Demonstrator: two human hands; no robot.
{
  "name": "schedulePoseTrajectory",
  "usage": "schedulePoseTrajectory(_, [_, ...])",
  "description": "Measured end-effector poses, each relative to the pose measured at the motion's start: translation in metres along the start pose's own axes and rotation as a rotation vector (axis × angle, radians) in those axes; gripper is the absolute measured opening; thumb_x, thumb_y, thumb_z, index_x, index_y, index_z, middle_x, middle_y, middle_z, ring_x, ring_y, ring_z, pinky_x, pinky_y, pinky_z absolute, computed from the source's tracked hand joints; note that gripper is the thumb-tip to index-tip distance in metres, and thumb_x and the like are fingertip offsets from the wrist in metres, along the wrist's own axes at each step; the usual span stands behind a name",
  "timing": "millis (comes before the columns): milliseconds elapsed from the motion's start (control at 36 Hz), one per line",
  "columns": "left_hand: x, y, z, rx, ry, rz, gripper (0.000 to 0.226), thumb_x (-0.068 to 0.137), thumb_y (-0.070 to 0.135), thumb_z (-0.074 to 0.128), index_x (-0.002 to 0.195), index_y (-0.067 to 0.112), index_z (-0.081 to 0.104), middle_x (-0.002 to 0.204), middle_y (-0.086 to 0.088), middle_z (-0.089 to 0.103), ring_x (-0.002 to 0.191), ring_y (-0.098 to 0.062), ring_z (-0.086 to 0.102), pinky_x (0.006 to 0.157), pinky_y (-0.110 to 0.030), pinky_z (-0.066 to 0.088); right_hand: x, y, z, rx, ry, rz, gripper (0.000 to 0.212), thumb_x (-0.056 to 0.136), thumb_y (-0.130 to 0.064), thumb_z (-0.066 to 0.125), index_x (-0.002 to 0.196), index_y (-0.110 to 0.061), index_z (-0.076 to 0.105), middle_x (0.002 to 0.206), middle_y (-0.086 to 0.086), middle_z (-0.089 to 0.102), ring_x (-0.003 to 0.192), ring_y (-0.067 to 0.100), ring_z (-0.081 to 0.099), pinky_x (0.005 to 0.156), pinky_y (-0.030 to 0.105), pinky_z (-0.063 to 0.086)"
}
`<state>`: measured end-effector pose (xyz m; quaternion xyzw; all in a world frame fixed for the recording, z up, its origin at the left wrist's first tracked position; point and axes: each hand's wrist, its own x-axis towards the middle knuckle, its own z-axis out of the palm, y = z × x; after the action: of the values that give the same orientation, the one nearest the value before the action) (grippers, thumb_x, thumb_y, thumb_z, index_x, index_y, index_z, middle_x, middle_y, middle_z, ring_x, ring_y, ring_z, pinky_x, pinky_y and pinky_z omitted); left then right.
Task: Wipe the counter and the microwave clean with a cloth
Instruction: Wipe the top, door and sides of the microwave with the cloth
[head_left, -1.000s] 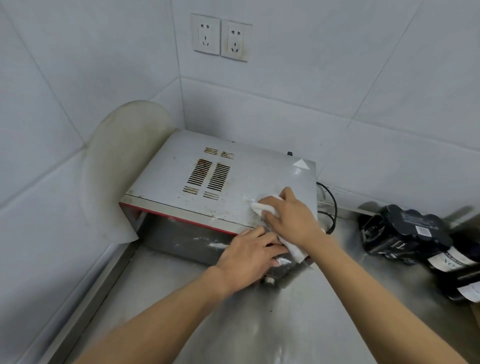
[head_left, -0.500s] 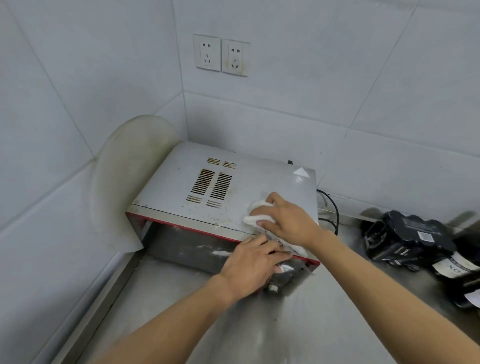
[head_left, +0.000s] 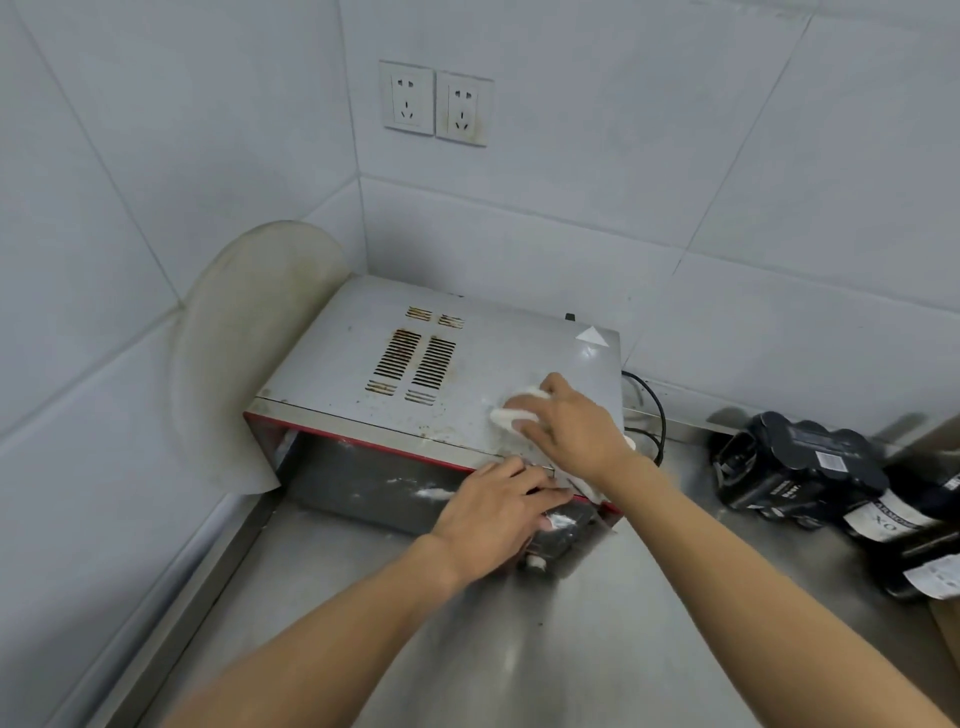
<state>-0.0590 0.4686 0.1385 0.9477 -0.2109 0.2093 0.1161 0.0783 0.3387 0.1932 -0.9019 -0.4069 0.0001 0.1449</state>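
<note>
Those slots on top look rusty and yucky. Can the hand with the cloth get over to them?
Probably yes. The right hand holds the cloth on the microwave top, just beside the vent slots, with nothing lying between.

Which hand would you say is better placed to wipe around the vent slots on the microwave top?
Right. The right hand holds the white cloth on the microwave top, just right of the vent slots. The left hand holds no cloth and rests on the front edge.
</note>
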Motion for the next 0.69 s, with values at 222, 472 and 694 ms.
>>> schedulePoseTrajectory(222, [-0.001, 0.003, 0.0, 0.007, 0.011, 0.006, 0.044, 0.088, 0.036, 0.078, 0.131, 0.035, 0.067, 0.118, 0.011, 0.066, 0.107, -0.02, 0.06, 0.094, -0.033, 0.054, -0.009, -0.005, -0.004, 0.054, -0.095, -0.139, 0.032, 0.101, -0.041, 0.056, 0.133, -0.043, 0.061, 0.114, 0.002, 0.045, 0.086, 0.018, 0.053, 0.07, 0.031, 0.042])
schedulePoseTrajectory(472, [0.0, 0.002, 0.0, 0.009, -0.023, 0.01, 0.045, 0.09, 0.039, 0.076, 0.134, 0.037, 0.067, 0.125, 0.016, 0.065, 0.105, -0.012, 0.057, 0.092, -0.028, 0.05, 0.039, -0.012, 0.008, 0.025, 0.032, 0.039, 0.031, 0.102, -0.037, 0.057, 0.133, -0.035, 0.063, 0.112, 0.002, 0.045, 0.093, 0.027, 0.059, 0.078, 0.037, 0.051])
schedulePoseTrajectory(694, [0.001, -0.002, 0.002, -0.016, -0.032, 0.017, 0.043, 0.09, 0.04, 0.075, 0.132, 0.037, 0.067, 0.125, 0.015, 0.064, 0.105, -0.014, 0.059, 0.091, -0.031, 0.054, 0.045, -0.017, 0.006, 0.074, -0.02, -0.025, 0.031, 0.102, -0.036, 0.058, 0.133, -0.036, 0.063, 0.114, 0.003, 0.044, 0.092, 0.024, 0.056, 0.082, 0.039, 0.052])
